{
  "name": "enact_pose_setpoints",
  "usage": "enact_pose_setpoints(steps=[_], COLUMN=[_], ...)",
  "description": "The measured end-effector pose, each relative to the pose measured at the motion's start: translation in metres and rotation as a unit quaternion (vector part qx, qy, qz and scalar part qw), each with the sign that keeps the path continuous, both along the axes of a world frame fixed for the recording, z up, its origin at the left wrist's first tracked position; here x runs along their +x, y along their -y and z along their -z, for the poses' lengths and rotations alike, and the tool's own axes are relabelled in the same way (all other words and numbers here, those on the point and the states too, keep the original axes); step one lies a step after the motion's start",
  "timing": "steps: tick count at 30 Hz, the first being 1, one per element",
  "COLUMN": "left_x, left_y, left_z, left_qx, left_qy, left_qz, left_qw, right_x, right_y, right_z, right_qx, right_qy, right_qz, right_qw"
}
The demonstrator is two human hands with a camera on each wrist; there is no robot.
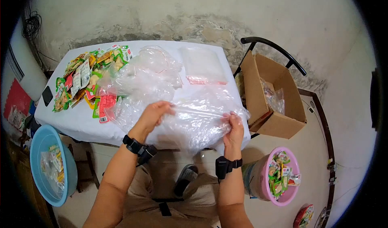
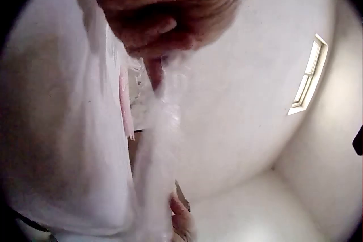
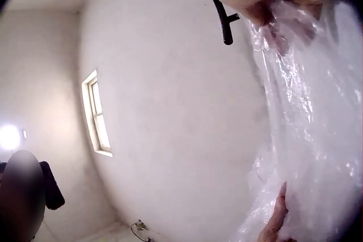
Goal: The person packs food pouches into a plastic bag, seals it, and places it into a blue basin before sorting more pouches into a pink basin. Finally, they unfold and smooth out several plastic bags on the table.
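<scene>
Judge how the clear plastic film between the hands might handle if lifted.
The clear plastic film is probably floppy, given its creases. It looks thin and see-through, so likely light. Its glossy surface might slip easily.

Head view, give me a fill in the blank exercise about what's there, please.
The left hand and right hand hold clear plastic near a tablecloth coloured ____.
The left-side tub is coloured ____.
The right-side tub is coloured ____.
The open box is made of ____.
Missing words: white; blue; pink; cardboard.
</scene>
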State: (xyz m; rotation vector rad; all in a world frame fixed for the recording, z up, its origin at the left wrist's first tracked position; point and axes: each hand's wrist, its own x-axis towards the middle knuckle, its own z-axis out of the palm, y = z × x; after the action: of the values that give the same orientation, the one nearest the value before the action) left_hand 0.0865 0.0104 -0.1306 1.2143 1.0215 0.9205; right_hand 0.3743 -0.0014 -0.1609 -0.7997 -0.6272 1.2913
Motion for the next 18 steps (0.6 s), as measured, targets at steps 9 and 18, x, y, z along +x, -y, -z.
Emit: enact_pose_setpoints(steps=[9,18], left_x=[0.032,0.025], left_y=[0.005,-0.004], left_z=[0.017,0.029], left_qx=[-0.044,0.09], left_qy=[0.117,0.05], left_qz=[-0.112,-0.08], left_qw=[0.986,0.992], right_x=[-0.022,0.006], right_y=[0.004,0.011], right_z=[-0.001,-0.021], right_qx=[0.0,-0.013], right_qy=[-0.167,-0.194], right_qz=[0.079,0.013], right_qw=[0.983,0.981])
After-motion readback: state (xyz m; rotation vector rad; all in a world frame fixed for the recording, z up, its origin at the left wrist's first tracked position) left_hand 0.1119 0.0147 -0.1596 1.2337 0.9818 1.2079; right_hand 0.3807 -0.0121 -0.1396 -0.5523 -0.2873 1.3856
